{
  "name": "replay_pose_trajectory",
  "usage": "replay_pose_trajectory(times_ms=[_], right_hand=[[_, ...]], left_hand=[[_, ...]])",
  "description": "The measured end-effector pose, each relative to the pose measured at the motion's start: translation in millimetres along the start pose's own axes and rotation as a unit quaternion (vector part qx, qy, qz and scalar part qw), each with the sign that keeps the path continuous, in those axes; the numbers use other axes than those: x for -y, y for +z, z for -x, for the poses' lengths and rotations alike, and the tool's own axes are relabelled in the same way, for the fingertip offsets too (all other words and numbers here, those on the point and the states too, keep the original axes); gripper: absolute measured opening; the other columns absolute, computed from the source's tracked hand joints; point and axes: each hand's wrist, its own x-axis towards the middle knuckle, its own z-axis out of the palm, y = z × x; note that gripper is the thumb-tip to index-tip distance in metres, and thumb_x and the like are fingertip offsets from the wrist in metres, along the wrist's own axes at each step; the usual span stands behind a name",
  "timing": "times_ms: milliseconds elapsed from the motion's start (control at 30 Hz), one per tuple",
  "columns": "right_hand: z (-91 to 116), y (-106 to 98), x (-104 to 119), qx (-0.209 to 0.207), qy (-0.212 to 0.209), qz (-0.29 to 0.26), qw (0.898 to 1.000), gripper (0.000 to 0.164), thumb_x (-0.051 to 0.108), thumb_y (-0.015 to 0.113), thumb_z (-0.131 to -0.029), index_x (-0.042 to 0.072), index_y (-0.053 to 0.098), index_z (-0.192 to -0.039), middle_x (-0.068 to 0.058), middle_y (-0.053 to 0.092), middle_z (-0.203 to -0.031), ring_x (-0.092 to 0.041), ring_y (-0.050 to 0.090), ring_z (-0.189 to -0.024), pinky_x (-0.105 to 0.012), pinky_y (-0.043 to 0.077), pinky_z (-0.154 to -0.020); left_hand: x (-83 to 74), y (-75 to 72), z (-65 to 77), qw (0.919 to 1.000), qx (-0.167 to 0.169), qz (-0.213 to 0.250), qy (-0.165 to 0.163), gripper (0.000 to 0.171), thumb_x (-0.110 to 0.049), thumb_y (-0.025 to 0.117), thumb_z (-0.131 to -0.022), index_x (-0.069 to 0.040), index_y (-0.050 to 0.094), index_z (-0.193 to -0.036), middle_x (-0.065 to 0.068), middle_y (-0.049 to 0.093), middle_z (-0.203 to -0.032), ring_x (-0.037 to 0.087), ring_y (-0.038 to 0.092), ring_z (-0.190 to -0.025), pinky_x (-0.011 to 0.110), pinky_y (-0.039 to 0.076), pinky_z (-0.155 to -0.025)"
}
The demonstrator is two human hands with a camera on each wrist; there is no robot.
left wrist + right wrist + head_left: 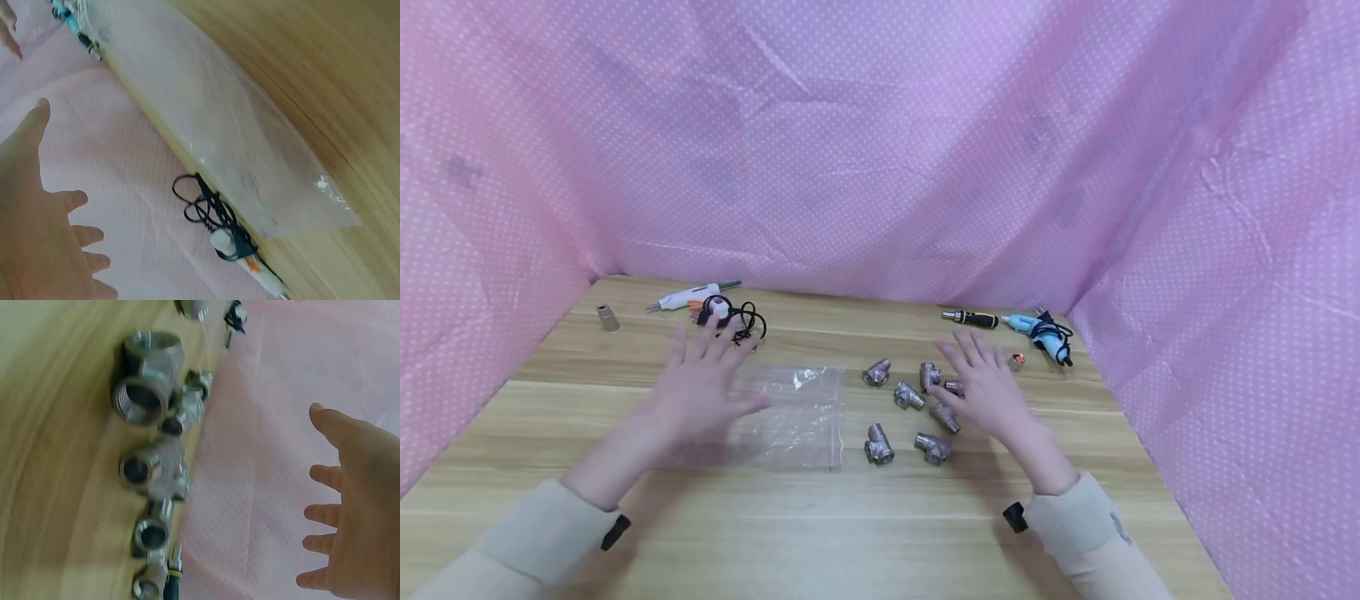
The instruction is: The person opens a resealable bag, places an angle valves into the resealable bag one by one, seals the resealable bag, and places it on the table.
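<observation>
My left hand (pixel 696 392) is spread flat in the air over the left part of a clear plastic zip bag (pixel 797 417), holding nothing. Fingers straight and apart, my right hand (pixel 988 396) hovers at the right side of several metal tee pipe fittings (pixel 878 444), and it too is bare. Threaded openings show on a near fitting (pixel 140 403) in the right wrist view. In the head view the right hand partly covers a fitting (pixel 945 417). The bag lies flat between the left hand and the fittings.
Along the back left stand a metal cylinder (pixel 607 317) and a white corded tool (pixel 688 297) with bundled black cable (pixel 748 321). At the back right lie a black-and-yellow screwdriver (pixel 972 319), a light-blue corded tool (pixel 1022 325) and a small cylinder (pixel 1017 362). Pink dotted cloth (pixel 850 167) surrounds the table.
</observation>
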Motion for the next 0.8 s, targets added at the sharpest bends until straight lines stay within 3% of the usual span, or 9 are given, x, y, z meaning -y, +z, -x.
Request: replay_pose_trajectory(times_ms=[367,533,667,800], right_hand=[[-7.7,29.6,37.9,0.041,-0.089,-0.093,0.991,0.076,0.054,0.056,-0.087,0.021,0.027,-0.15,-0.013,0.026,-0.153,-0.036,0.028,-0.138,-0.056,0.029,-0.108],[-11.1,44.6,50.5,0.08,-0.12,-0.126,0.981,0.079,0.053,0.056,-0.087,0.017,0.025,-0.15,-0.012,0.025,-0.154,-0.031,0.032,-0.137,-0.049,0.035,-0.106],[-15.6,54.2,57.6,0.109,-0.146,-0.139,0.973,0.078,0.056,0.052,-0.088,0.011,0.03,-0.148,-0.012,0.028,-0.153,-0.027,0.032,-0.137,-0.044,0.031,-0.11],[-21.5,60.7,63.0,0.141,-0.171,-0.138,0.965,0.076,0.058,0.049,-0.089,0.009,0.034,-0.146,-0.011,0.033,-0.151,-0.026,0.035,-0.136,-0.042,0.031,-0.111]], left_hand=[[-28.2,17.7,-2.6,0.9941,0.039,0.045,0.091,0.105,-0.079,0.044,-0.075,-0.017,0.011,-0.153,0.015,0.005,-0.157,0.038,0.004,-0.143,0.06,0.003,-0.113],[-36.1,34.5,-5.1,0.991,0.024,0.068,0.113,0.106,-0.072,0.058,-0.073,-0.016,0.016,-0.152,0.015,0.015,-0.156,0.04,0.015,-0.141,0.059,0.011,-0.113],[-40.5,48.6,-10.7,0.9862,0.005,0.107,0.127,0.109,-0.07,0.066,-0.067,-0.015,0.022,-0.151,0.017,0.026,-0.153,0.041,0.028,-0.136,0.062,0.02,-0.109],[-45.5,57.9,-16.4,0.9809,0.012,0.146,0.128,0.111,-0.07,0.068,-0.063,-0.018,0.024,-0.151,0.016,0.033,-0.15,0.041,0.035,-0.132,0.063,0.028,-0.105]])
